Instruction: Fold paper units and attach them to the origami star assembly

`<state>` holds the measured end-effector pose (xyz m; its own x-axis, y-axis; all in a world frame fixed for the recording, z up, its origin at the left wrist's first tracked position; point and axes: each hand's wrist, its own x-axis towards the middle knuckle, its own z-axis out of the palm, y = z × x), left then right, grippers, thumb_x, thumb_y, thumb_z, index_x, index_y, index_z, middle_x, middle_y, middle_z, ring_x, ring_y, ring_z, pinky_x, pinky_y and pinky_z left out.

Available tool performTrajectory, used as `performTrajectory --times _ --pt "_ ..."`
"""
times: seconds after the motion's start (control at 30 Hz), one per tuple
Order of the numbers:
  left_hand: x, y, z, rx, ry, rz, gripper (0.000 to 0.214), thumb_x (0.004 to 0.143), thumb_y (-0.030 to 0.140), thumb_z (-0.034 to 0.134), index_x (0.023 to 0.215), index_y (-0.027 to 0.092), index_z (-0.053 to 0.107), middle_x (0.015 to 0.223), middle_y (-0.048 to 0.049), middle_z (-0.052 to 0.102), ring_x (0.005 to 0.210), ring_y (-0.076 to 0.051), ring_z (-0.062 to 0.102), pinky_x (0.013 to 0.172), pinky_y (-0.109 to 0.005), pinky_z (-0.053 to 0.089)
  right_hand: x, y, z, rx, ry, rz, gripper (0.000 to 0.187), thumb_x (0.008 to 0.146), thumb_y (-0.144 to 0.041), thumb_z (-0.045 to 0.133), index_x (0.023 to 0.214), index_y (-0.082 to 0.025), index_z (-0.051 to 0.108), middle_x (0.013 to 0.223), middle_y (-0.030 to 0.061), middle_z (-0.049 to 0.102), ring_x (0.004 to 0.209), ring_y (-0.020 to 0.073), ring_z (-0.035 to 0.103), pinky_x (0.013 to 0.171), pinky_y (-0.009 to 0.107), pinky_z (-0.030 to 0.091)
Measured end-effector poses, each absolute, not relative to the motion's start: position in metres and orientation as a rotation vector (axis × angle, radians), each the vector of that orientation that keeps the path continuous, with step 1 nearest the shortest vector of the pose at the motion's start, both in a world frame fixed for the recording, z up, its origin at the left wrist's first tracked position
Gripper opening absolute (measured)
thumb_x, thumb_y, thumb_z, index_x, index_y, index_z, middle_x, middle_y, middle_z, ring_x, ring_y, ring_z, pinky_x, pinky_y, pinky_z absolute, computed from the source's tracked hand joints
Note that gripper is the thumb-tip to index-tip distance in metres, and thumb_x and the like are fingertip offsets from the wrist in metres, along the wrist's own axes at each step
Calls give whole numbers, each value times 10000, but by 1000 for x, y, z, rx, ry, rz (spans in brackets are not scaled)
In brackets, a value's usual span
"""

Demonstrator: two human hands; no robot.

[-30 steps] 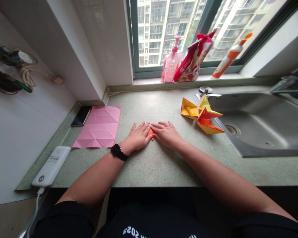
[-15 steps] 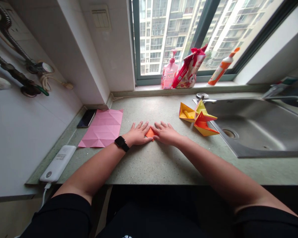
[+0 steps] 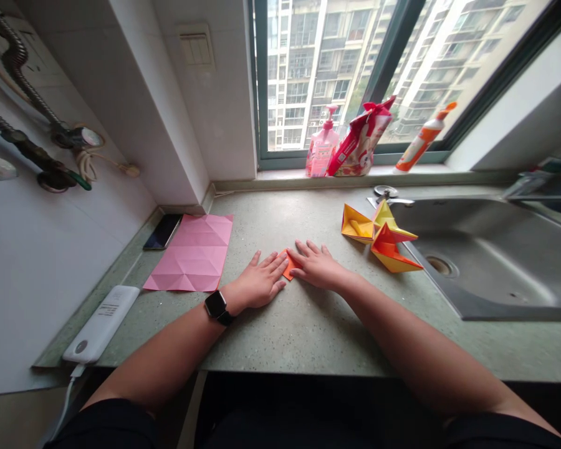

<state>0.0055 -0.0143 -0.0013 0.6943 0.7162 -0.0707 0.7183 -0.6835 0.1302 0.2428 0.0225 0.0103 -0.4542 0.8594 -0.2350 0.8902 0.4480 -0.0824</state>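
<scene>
A small folded piece of orange paper point(image 3: 290, 267) lies flat on the countertop between my hands, partly covered by my fingers. My left hand point(image 3: 258, 280) rests palm down with its fingers stretched out, the fingertips at the paper's left edge. From the other side my right hand point(image 3: 318, 265) lies flat, its fingers over the paper's right part. To the right stand folded paper boats point(image 3: 395, 249) in yellow and orange, grouped together. On the left a creased pink sheet point(image 3: 191, 255) is spread out, with a sliver of orange showing along its lower right edge.
A phone point(image 3: 163, 232) lies by the pink sheet, and a white power bank point(image 3: 101, 324) with a cable sits at the left edge. A steel sink point(image 3: 505, 262) is set in at right. A pump bottle point(image 3: 322, 149), a red bag point(image 3: 362, 140) and an orange-white bottle point(image 3: 423, 140) stand on the windowsill.
My left hand has slid a little left and down, turning so its fingers point more to the right. More of the orange paper shows. The whole view has shifted slightly.
</scene>
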Motion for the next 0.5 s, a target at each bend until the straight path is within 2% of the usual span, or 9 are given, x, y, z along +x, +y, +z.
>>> performTrajectory --times 0.17,0.3,0.4,0.43,0.5 --pt "-8 -14 13 2625 1006 -126 601 1182 464 314 1768 333 291 1855 -48 198 1729 -363 162 1357 -700 121 243 19 11 1542 2562 -251 714 1106 -613 489 1738 -290 411 1837 191 250 1669 499 263 1261 774 305" --pt "-11 -13 22 2563 1003 -112 559 1168 456 382 1720 372 405 1843 -51 252 1719 -416 174 1317 -777 136 245 18 6 1557 2592 -234 700 1102 -606 513 1727 -301 432 1829 188 278 1662 501 283 1257 781 306" --pt "-17 -11 27 2556 959 16 459 1154 467 446 1579 395 604 1769 -46 440 1668 -415 330 1310 -761 185 247 19 -1 1587 2629 -228 689 1081 -597 567 1708 -331 465 1822 171 312 1659 499 294 1257 780 314" --pt "-19 -9 28 2549 943 83 412 1156 457 449 1479 383 692 1681 -46 567 1610 -390 442 1315 -733 210 248 20 -4 1596 2641 -228 691 1074 -595 580 1705 -338 469 1820 167 322 1658 498 297 1257 780 315" --pt "-22 -5 28 2522 977 247 391 1163 420 440 1206 314 814 1349 -50 796 1358 -317 685 1310 -662 282 250 21 -9 1611 2661 -233 695 1061 -599 599 1697 -346 481 1814 166 339 1656 493 306 1261 780 310"
